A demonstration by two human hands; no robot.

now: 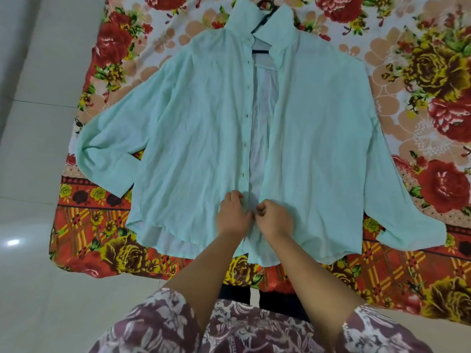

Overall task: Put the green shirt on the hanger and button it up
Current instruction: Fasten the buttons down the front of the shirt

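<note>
Green shirt (193, 138) open on hanger (260, 50); left hand (233, 215), right hand (274, 219) pinch hem plackets; a wrong buttonhole here could skew the front.

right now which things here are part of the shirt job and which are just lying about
In the job: green shirt; hanger in its collar; left hand and right hand, both pinching the shirt's front edges near the hem.

Just lying about: floral sheet under the shirt; tiled floor.
</note>
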